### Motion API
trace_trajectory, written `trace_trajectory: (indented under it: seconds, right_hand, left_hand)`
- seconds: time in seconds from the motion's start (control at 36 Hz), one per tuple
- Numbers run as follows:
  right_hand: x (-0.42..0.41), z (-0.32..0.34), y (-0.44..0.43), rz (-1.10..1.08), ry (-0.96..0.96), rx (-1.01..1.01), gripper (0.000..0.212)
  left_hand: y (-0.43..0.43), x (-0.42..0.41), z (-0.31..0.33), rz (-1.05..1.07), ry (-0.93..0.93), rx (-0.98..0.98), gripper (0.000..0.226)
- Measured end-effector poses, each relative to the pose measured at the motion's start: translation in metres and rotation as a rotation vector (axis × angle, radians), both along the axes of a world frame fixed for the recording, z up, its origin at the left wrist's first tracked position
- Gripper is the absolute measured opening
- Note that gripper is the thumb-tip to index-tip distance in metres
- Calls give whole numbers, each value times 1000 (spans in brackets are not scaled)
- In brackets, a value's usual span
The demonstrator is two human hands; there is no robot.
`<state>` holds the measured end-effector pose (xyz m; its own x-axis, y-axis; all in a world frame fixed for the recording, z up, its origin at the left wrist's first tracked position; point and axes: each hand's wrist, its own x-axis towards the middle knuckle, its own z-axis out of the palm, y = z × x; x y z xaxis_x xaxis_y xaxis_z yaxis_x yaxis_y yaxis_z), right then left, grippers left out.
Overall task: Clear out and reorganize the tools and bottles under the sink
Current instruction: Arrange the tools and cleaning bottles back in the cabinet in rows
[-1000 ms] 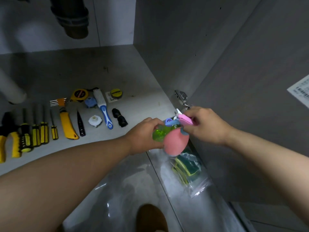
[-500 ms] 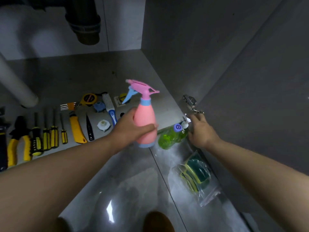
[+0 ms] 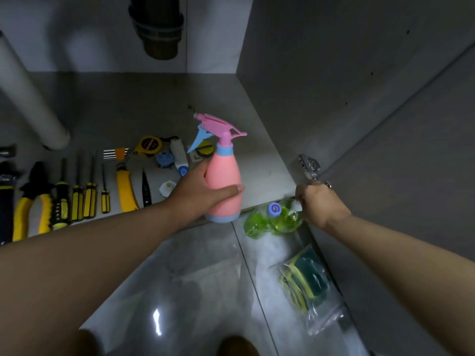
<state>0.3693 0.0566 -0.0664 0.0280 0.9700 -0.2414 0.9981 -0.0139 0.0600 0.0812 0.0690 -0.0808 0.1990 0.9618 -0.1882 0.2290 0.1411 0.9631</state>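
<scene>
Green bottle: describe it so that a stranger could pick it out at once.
Start at the cabinet floor with its row of tools. Below its front right corner, the green bottle lies on the glossy tiles under the right hand. It alone is translucent green.

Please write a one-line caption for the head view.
Left hand holds upright pink plastic spray bottle at cabinet edge; right hand grips green bottle.

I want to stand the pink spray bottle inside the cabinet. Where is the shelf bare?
The cabinet floor is bare behind the tool row, between the white pipe and the right wall, and right of the pink spray bottle in the left hand. The front left, from pliers to tape measure, is crowded.
</scene>
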Motion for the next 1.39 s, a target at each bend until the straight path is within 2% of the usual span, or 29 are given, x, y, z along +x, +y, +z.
trace_trajectory:
  seconds: [0.22,0.39,0.5,0.58,0.72,0.83,0.92,1.0,1.08,1.11,1.17,1.22,1.28,1.33,1.39]
  right_hand:
    - [-7,86,10,91,82,138,27]
    - [-22,123,65,-12,192,348,35]
    - [-32,117,114,-91,171,350,34]
    - [-39,101,142,-170,222,331,41]
    - [-52,76,180,-245,287,319,36]
    - [-55,63,201,-330,356,315,42]
    - [-54,58,207,-350,377,333,45]
    - [-55,55,208,-279,384,260,48]
    - [-57,49,205,-271,485,131,57]
    - [-57,46,202,-271,501,142,60]
    - [-63,46,187,-266,488,291,61]
    - [-77,50,162,-237,558,389,50]
    - [-94,53,130,-243,881,180,36]
    - [-107,54,98,-190,1147,-159,53]
    - [-115,50,72,-157,1223,-301,63]
  left_hand:
    - [3,10,7,32,-30,16,60]
    - [8,5,-1,97,-73,15,64]
    - [17,-3,-4,125,-72,19,61]
    - [23,-10,-5,173,-60,20,62]
    - [27,-19,-14,192,-83,-19,61]
    - [30,-23,-19,203,-119,-55,70]
    - [31,-23,-20,191,-131,-62,64]
    - [33,-21,-18,175,-142,-59,62]
    - [33,-19,-15,180,-143,-47,65]
    - [34,-17,-14,182,-142,-41,66]
    - [35,-14,-13,174,-128,-30,67]
    - [36,-11,-11,172,-102,-23,66]
    - [38,-6,-10,169,-71,-16,69]
    - [38,0,-9,164,-54,-9,73]
    - [35,6,-7,153,-51,8,72]
